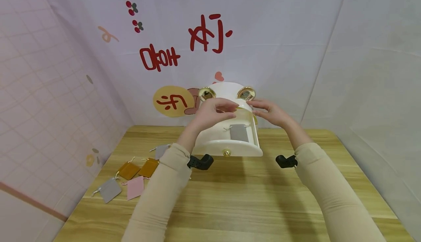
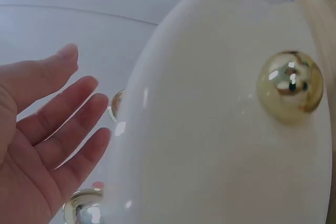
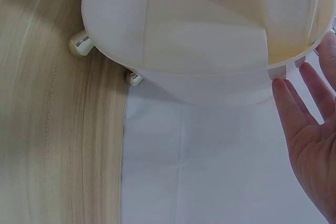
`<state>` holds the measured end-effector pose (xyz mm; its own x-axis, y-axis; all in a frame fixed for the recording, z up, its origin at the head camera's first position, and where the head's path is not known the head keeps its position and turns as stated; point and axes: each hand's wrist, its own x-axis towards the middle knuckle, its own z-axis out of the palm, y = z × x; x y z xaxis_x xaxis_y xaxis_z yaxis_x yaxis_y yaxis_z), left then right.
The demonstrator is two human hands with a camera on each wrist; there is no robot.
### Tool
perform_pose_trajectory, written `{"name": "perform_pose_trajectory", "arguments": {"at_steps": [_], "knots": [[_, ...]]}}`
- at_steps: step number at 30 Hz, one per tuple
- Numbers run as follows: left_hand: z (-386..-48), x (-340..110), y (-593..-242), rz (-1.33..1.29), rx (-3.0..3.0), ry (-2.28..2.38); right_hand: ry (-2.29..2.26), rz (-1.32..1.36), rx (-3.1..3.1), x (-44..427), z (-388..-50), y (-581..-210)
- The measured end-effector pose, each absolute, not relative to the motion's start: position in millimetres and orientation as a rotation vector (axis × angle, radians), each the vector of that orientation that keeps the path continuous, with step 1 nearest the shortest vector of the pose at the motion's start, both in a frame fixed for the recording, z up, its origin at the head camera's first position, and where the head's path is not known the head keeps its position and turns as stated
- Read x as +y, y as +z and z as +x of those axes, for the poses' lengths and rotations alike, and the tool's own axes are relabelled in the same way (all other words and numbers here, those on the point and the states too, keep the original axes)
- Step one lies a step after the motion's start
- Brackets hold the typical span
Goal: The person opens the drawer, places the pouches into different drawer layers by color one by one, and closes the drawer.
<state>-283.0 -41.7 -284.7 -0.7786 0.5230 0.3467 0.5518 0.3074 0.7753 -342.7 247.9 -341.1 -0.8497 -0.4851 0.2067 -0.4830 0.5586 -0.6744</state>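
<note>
Below the left fingers (image 2: 84, 153), relaxed and empty: grey pouch (image 1: 239, 132) in drawer (image 1: 207, 148). Right fingers (image 3: 287, 106), nearly straight, touch box (image 3: 210, 86) side.

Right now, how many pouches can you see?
6: one grey pouch in the open drawer; on the left of the table, two grey pouches, two orange pouches and a pink pouch. The left sleeve may hide more.

A glossy white box (image 1: 225, 88) with two gold-rimmed rounds on top stands at the centre of the head view. Its bow-fronted drawer (image 1: 210, 147), bearing a round gold knob (image 1: 226, 152), stands open toward the lower middle; inside, a grey drawstring pouch (image 1: 239, 132) lies seemingly flat.
</note>
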Motion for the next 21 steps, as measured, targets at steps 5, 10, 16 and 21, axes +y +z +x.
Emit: {"name": "perform_pose_trajectory", "arguments": {"at_steps": [5,10,16,21], "knots": [[-278.4,-65.2,-286.5,-1.053,-2.470,-1.543,-1.201,-0.854,2.774,248.7,-342.1,-340.4],[-276.8,-96.0,-297.1,-0.972,-2.456,-1.580,-1.203,-0.859,2.758,248.2,-340.7,-339.9],[-274.3,-129.1,-313.6,-0.793,-2.460,-1.587,-1.189,-0.849,2.761,248.9,-341.2,-340.7],[-274.8,-149.9,-328.3,-0.703,-2.466,-1.601,-1.180,-0.835,2.764,249.5,-342.2,-341.4]]}}
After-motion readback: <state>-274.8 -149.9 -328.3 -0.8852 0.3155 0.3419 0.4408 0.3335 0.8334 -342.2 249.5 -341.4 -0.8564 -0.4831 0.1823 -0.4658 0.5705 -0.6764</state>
